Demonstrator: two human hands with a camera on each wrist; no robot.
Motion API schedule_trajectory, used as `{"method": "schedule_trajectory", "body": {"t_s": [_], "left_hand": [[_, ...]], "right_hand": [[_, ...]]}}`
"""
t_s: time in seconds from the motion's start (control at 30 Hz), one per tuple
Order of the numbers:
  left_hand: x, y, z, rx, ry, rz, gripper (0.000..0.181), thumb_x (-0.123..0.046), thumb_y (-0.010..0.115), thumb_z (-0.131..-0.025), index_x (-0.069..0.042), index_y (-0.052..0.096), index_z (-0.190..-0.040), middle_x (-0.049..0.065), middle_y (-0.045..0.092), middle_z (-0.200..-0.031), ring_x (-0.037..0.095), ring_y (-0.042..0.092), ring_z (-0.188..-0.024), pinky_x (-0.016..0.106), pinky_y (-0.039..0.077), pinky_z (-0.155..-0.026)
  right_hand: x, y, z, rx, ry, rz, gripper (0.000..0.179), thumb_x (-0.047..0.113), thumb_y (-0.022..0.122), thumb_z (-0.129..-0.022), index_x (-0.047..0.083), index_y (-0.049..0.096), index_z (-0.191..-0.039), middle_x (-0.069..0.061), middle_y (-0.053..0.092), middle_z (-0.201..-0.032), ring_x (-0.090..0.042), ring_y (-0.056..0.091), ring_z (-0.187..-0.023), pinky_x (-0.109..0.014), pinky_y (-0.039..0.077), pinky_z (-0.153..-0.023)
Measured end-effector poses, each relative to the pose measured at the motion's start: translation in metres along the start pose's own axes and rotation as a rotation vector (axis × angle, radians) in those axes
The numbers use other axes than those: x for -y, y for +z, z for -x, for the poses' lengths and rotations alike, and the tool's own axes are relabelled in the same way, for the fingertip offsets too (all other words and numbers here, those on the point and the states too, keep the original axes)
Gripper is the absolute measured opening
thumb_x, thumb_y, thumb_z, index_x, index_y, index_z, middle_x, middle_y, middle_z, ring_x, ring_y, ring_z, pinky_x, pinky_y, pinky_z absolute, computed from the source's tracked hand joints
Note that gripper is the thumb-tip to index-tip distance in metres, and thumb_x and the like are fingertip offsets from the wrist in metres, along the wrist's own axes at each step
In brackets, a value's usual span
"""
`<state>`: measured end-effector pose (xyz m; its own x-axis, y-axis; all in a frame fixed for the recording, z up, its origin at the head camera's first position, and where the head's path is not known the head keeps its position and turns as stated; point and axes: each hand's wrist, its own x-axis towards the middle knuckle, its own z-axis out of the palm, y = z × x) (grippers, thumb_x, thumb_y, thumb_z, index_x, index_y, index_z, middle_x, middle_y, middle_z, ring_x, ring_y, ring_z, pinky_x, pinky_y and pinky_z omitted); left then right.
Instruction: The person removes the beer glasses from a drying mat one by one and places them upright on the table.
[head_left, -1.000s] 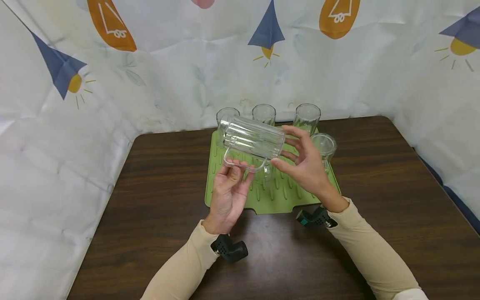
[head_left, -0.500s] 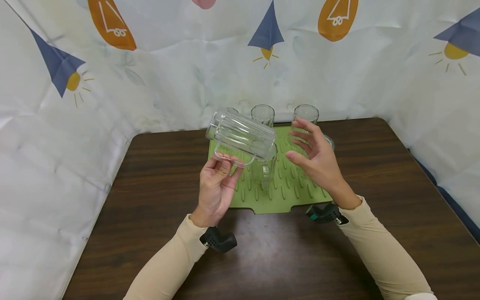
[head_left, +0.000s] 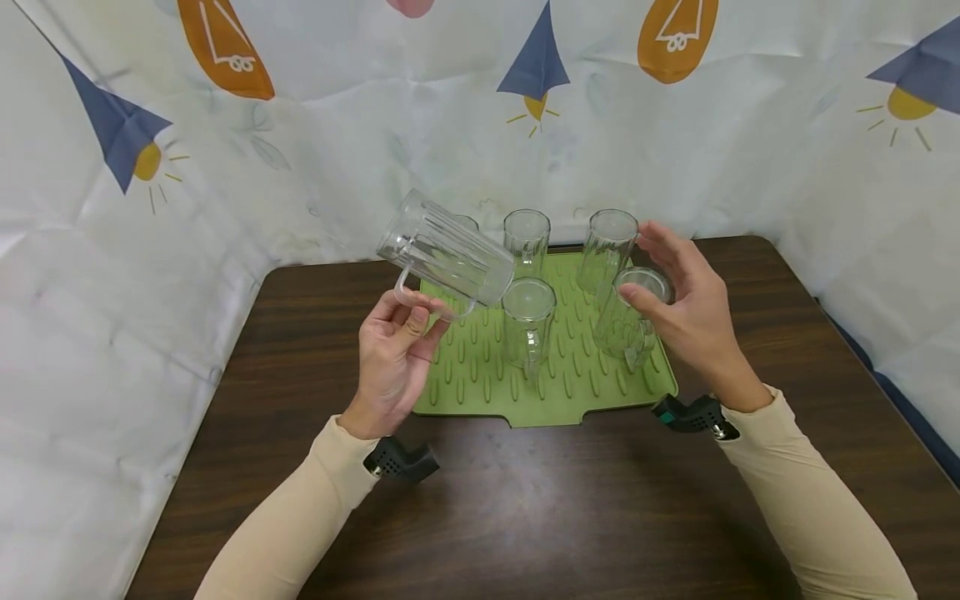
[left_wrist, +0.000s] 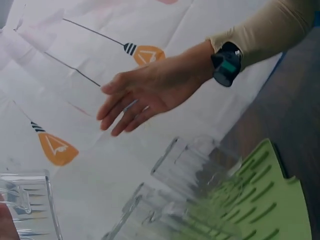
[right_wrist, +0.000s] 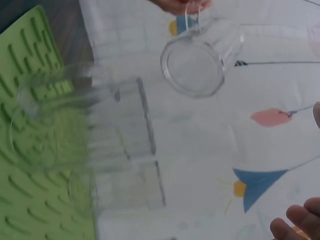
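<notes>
As the left hand [head_left: 401,346] holds a glass mug [head_left: 450,254] tilted in midair by its handle, the empty right hand [head_left: 692,304] hovers, fingers apart, near five other mugs [head_left: 529,321] already on a green mat [head_left: 543,410], leaving one off it.

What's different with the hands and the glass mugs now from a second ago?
The right hand let go of the lifted mug and moved away to the right; it is open now. The left hand carried that mug to the left and tipped it more steeply. It kept its hold, and the other mugs stayed on the green mat.
</notes>
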<state>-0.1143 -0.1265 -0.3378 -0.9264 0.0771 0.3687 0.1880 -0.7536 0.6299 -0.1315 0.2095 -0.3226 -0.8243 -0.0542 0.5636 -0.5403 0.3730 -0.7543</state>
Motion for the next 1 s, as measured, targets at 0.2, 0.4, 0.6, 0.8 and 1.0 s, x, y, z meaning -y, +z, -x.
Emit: {"method": "schedule_trajectory", "body": {"t_s": [0.2, 0.4, 0.6, 0.8, 1.0], "left_hand": [[-0.016, -0.009, -0.004, -0.030, 0.010, -0.115, 0.010, -0.004, 0.070, -0.093, -0.009, 0.071, -0.101, 0.002, 0.075, -0.099, 0.014, 0.074, -0.096, 0.029, 0.063, -0.093], [-0.032, -0.018, -0.006, -0.023, 0.017, -0.176, 0.011, 0.001, 0.068, -0.094, -0.007, 0.070, -0.101, 0.004, 0.075, -0.099, 0.016, 0.075, -0.097, 0.029, 0.064, -0.093], [-0.044, -0.031, -0.012, -0.014, 0.055, -0.281, 0.014, 0.005, 0.066, -0.095, -0.007, 0.069, -0.099, 0.004, 0.076, -0.098, 0.016, 0.075, -0.096, 0.029, 0.065, -0.090], [-0.051, -0.048, -0.016, 0.025, 0.083, -0.300, 0.017, 0.011, 0.062, -0.096, -0.004, 0.068, -0.101, 0.007, 0.076, -0.099, 0.019, 0.075, -0.097, 0.029, 0.064, -0.091], [-0.053, -0.066, -0.018, 0.031, 0.095, -0.294, 0.016, 0.012, 0.063, -0.095, -0.001, 0.068, -0.103, 0.009, 0.076, -0.101, 0.020, 0.076, -0.098, 0.029, 0.064, -0.092]], "right_hand": [[-0.012, -0.019, 0.002, 0.007, 0.055, 0.211, 0.072, 0.010, 0.079, -0.091, 0.017, 0.048, -0.155, -0.011, 0.055, -0.155, -0.022, 0.051, -0.146, -0.008, 0.035, -0.118], [-0.026, -0.038, 0.006, 0.045, 0.098, 0.366, 0.079, 0.032, 0.080, -0.091, 0.023, 0.041, -0.159, -0.011, 0.049, -0.161, -0.038, 0.044, -0.149, -0.054, 0.038, -0.124], [-0.038, -0.052, 0.013, 0.135, 0.159, 0.482, 0.093, 0.045, 0.079, -0.091, 0.021, 0.027, -0.164, -0.010, 0.032, -0.170, -0.044, 0.034, -0.155, -0.070, 0.032, -0.119], [-0.052, -0.061, 0.023, 0.281, 0.203, 0.551, 0.103, 0.047, 0.075, -0.093, 0.019, 0.009, -0.167, -0.009, 0.012, -0.176, -0.046, 0.023, -0.158, -0.073, 0.029, -0.118], [-0.066, -0.064, 0.034, 0.397, 0.233, 0.609, 0.109, 0.049, 0.073, -0.095, 0.015, -0.002, -0.167, -0.011, -0.001, -0.176, -0.055, 0.016, -0.156, -0.078, 0.026, -0.116]]}}
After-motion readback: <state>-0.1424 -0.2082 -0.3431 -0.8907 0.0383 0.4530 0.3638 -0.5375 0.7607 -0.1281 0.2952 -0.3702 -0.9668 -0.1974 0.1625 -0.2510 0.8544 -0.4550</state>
